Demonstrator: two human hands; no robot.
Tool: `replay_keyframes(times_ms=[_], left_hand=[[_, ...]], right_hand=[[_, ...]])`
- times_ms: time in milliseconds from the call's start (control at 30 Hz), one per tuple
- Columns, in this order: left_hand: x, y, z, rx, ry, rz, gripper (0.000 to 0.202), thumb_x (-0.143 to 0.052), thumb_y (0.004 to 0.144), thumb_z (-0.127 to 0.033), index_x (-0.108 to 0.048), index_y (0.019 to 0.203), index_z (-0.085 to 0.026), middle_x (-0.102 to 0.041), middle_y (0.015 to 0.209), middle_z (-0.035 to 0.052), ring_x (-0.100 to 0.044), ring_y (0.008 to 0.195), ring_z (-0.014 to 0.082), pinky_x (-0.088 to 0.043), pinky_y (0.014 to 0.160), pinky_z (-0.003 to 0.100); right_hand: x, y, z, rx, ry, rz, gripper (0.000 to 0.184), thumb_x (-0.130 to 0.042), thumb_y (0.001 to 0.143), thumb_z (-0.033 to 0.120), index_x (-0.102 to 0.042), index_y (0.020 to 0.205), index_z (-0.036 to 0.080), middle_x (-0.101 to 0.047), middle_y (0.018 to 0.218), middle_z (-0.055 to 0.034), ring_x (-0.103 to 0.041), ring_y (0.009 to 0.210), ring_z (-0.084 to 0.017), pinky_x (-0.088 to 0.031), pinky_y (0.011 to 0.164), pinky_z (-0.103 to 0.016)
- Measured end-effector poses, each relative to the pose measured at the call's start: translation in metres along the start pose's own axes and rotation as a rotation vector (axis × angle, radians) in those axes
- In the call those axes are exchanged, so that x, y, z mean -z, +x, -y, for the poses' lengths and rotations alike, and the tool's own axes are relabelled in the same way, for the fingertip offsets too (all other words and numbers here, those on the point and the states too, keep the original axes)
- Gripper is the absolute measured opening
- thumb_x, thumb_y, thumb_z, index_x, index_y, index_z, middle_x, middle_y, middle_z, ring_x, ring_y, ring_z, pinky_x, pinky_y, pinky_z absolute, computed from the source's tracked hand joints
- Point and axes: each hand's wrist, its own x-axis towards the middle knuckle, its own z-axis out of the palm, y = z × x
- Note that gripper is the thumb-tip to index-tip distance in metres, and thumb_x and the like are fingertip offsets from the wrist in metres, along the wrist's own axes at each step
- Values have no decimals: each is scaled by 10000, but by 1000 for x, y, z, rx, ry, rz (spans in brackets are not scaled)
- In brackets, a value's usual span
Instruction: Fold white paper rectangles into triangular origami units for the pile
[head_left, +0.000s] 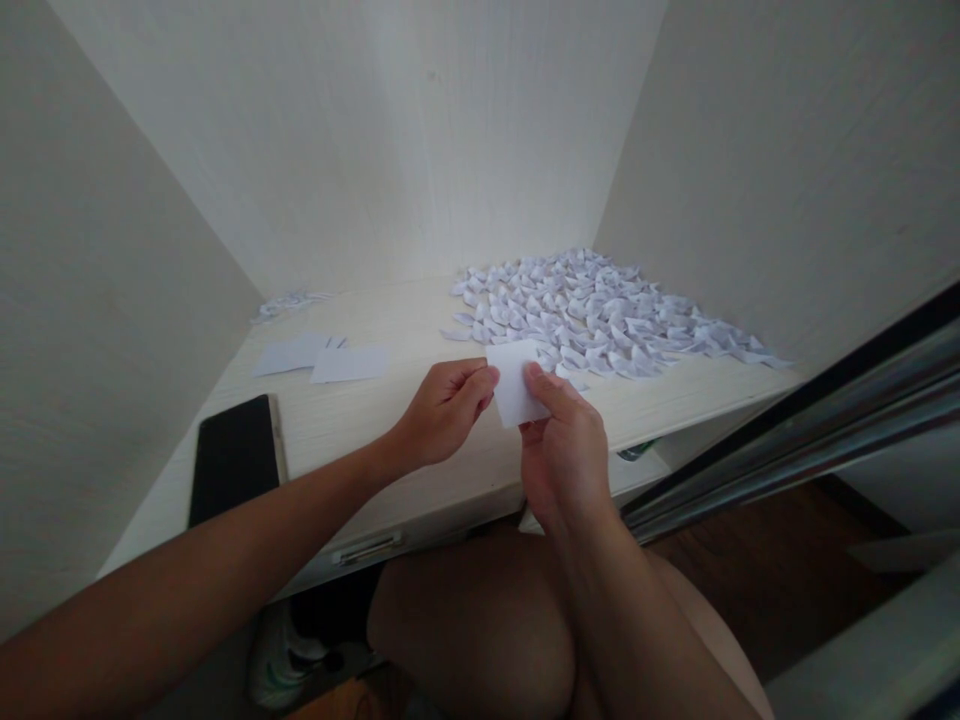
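A small white piece of paper is held up in front of the desk's near edge. My left hand pinches its left edge between thumb and curled fingers. On the other side, my right hand grips the paper with its thumb on top and fingers underneath. Behind it, many small folded paper boats lie crowded together on the back right of the desk. Two flat stacks or sheets of white paper rest to the left of my hands.
A black tablet or large phone lies on the left of the white desk. Thin white paper strips sit in the back left corner. Below is a drawer handle. Walls enclose the desk; a dark-edged metal frame stands at right.
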Motion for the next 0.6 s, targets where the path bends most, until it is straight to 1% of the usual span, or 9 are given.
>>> replay_keyframes(times_ms=[100, 200, 267, 400, 533, 600], left_hand=[[1, 0, 2, -21, -5, -6, 435, -530, 940, -433, -475, 579, -196, -381, 507, -40, -315, 461, 85, -241, 453, 240], [0, 0, 1, -26, -6, -58, 450, -535, 944, -453, -473, 580, -196, -373, 504, -41, -322, 461, 83, -245, 445, 234], [-2, 0, -1, -19, -16, -102, 458, -572, 923, -479, -462, 577, -200, -370, 502, -42, -330, 461, 81, -248, 435, 227], [-9, 0, -9, 3, -88, -152, 487, -633, 873, -539, -445, 573, -205, -372, 492, -48, -330, 437, 71, -243, 405, 218], [-9, -1, -9, -12, -71, -190, 485, -603, 919, -520, -450, 588, -200, -399, 497, -47, -360, 412, 63, -255, 383, 205], [-6, -1, -5, -28, -66, -191, 435, -588, 939, -514, -484, 658, -198, -426, 511, -55, -401, 391, 62, -276, 371, 193]], right_hand=[[-1, -1, 1, -1, 4, 4, 221, -832, 640, 350, -720, 733, 183, -707, 728, 8, -624, 668, -154, -470, 653, -302], [-3, -2, 2, 7, 5, 13, 202, -827, 627, 338, -721, 696, 180, -687, 678, 14, -609, 649, -148, -466, 656, -297], [-4, -3, 3, 9, -9, 17, 190, -820, 630, 336, -728, 691, 182, -679, 654, 14, -608, 659, -155, -465, 664, -302], [-6, -6, 4, 19, -45, -12, 187, -829, 626, 337, -733, 679, 186, -671, 640, 18, -573, 643, -147, -433, 634, -293], [-5, -6, 4, 47, -97, 7, 199, -818, 656, 369, -729, 673, 192, -652, 626, 26, -548, 637, -143, -420, 634, -295], [-2, -5, 7, 39, -164, 25, 203, -805, 672, 383, -728, 665, 194, -650, 623, 24, -536, 632, -142, -408, 615, -292]])
